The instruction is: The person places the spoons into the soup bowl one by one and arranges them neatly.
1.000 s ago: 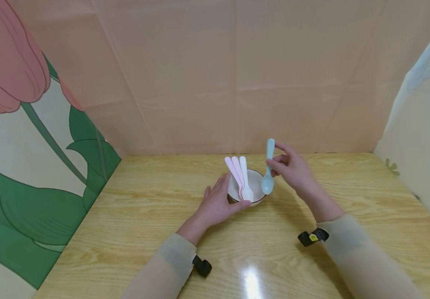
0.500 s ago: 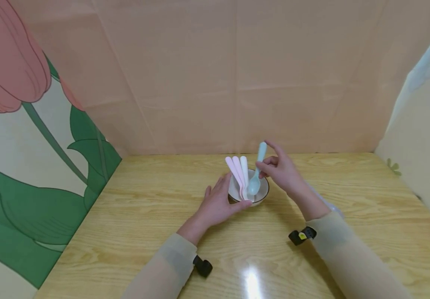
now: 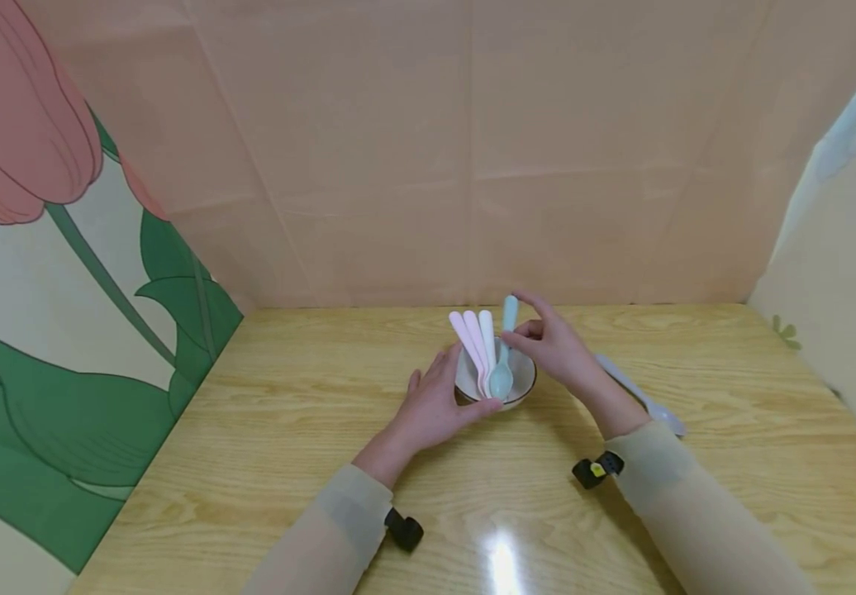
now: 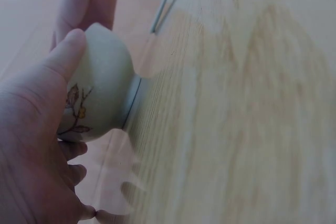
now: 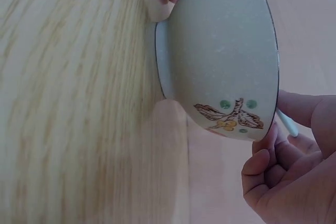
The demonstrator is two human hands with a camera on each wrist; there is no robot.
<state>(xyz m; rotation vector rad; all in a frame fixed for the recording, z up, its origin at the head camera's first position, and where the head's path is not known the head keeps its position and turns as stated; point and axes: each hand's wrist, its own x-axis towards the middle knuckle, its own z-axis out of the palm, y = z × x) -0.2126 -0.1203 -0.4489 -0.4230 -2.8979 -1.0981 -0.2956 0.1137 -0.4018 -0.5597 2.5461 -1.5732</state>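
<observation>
Honestly, the left hand (image 3: 439, 405) cups the near-left wall of the little ceramic bowl (image 3: 520, 389), thumb and fingers curved around it; that bowl is probably fairly heavy, rigid and chippable, so steadying it by the side makes sense. Inside it lean two pink spoons (image 3: 470, 343) and a white spoon (image 3: 487, 335), handles up over the far rim. Right of those, the right hand (image 3: 556, 345) pinches the blue spoon (image 3: 503, 364) by its handle, scoop down in the bowl; it looks like light, stiff, slick plastic. Another pale spoon (image 3: 639, 395) lies on the table (image 3: 249, 430), right of the bowl.
</observation>
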